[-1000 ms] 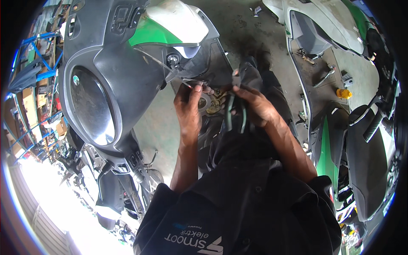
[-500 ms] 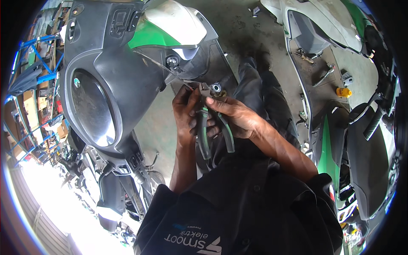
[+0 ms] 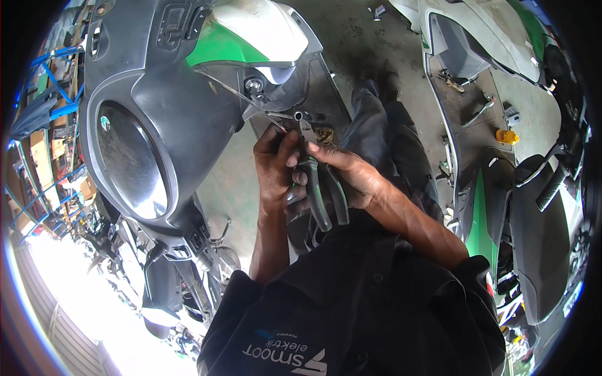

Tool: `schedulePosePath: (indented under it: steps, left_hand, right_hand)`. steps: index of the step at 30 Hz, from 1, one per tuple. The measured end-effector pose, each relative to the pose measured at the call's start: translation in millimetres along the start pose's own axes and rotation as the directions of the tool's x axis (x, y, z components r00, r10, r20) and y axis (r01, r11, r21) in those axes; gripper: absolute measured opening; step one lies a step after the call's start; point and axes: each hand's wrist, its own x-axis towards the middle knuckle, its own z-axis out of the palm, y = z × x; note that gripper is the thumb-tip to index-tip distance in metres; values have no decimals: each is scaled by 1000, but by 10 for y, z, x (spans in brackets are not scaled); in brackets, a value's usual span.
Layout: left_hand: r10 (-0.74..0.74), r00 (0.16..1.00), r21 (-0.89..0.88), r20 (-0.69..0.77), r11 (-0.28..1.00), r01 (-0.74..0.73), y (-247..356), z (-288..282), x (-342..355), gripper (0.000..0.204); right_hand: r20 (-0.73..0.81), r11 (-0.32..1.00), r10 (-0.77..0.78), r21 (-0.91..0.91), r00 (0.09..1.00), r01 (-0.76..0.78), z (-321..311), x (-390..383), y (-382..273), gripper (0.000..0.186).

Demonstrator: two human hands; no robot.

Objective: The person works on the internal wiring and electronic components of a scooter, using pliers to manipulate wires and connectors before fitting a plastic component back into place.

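My right hand (image 3: 351, 169) is closed around a pair of pliers (image 3: 320, 191) with black and green handles. The handles hang toward my body and the metal jaws point away from it. Beside the jaws, my left hand (image 3: 276, 163) pinches a thin cable (image 3: 229, 88) that runs from the front of the black, green and white scooter (image 3: 182, 119). Its fingers hide the cable's gripped part, and I cannot tell whether the jaws touch it. A small round metal ring (image 3: 298, 116) shows just beyond the jaws; what it belongs to is unclear.
On the right stands a second scooter (image 3: 480, 225), with a metal lever-like part (image 3: 480, 111) and a yellow bottle (image 3: 506, 136) on its footboard. Blue-framed shelves (image 3: 56, 113) line the far left. My legs (image 3: 376, 125) extend forward between the scooters.
The pliers' handles have come closer together and swung slightly right. The metal ring now shows left of the jaw tips instead of right. My left fingers have shifted slightly around the cable.
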Motion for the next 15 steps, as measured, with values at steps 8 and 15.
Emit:
schedulePosePath:
  steps: [8, 15]
  left_hand:
    - [-85, 996, 152, -22, 984, 87, 38, -66, 30, 20]
    - [19, 989, 310, -147, 950, 28, 20, -123, 7, 15]
  right_hand:
    - [61, 993, -24, 114, 998, 16, 73, 38, 24, 37]
    - [-280, 943, -331, -128, 901, 306, -464, 272, -356, 31]
